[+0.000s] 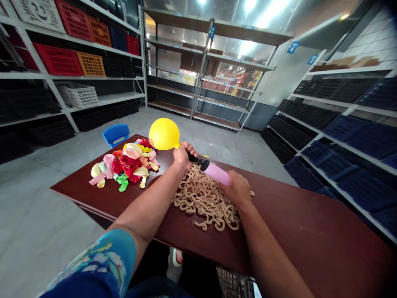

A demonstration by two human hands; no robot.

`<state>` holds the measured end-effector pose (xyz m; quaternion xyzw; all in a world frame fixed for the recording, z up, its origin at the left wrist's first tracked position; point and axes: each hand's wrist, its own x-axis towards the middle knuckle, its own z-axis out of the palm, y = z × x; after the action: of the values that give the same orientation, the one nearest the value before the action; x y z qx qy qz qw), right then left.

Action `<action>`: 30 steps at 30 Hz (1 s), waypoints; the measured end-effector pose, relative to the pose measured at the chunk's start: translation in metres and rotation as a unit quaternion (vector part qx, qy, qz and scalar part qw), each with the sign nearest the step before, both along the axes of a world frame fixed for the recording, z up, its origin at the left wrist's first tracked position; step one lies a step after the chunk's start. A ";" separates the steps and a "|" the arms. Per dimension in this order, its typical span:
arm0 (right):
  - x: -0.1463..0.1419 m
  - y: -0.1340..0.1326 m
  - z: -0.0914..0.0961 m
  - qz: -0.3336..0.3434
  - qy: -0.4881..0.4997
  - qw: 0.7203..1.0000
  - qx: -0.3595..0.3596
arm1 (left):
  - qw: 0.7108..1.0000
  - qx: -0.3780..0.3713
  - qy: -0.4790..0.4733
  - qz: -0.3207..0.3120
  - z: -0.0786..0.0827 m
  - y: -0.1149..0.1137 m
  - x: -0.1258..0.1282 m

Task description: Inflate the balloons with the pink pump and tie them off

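A round, inflated yellow balloon [164, 134] sits at the tip of a hand balloon pump [216, 172] with a pink barrel and black nozzle end. My left hand [183, 156] is closed around the balloon's neck and the pump's black front part, so the join is hidden. On the pump's near right end, my right hand [238, 188] is wrapped around the pink barrel. Beneath the pump lies a heap of beige, curled, tube-like pieces [198, 192]. To the left of my left hand is a pile of uninflated balloons [130, 163] in red, pink, cream, green and yellow.
The dark red-brown table [288, 223] extends far to the right. A blue chair [115, 135] stands behind its left end. Shelves with coloured crates [62, 62] line the left, dark blue bins [350, 161] the right, and a metal rack [201, 70] the back.
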<state>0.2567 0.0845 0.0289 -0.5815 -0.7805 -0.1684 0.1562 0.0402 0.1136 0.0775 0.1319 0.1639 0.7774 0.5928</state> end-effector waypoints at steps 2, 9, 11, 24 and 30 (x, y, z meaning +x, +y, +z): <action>0.008 0.003 0.003 -0.018 -0.001 1.000 -0.011 | 1.000 -0.002 -0.007 0.022 0.003 0.002 -0.012; 0.036 0.013 0.000 -0.070 0.012 0.998 0.003 | 0.997 0.006 -0.011 0.070 0.004 0.006 -0.039; 0.034 0.013 -0.001 -0.068 0.002 0.998 0.003 | 0.998 0.012 -0.013 0.068 0.003 0.005 -0.035; -0.002 -0.002 -0.002 0.019 0.011 0.999 0.023 | 0.999 0.049 0.012 -0.017 -0.001 -0.005 0.015; 0.018 0.009 0.000 -0.027 0.026 0.999 0.017 | 0.999 0.033 -0.002 0.032 0.009 0.000 -0.018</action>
<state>0.2747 0.0937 0.0292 -0.6037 -0.7573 -0.1703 0.1819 0.0220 0.1135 0.0860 0.1443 0.1406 0.8012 0.5635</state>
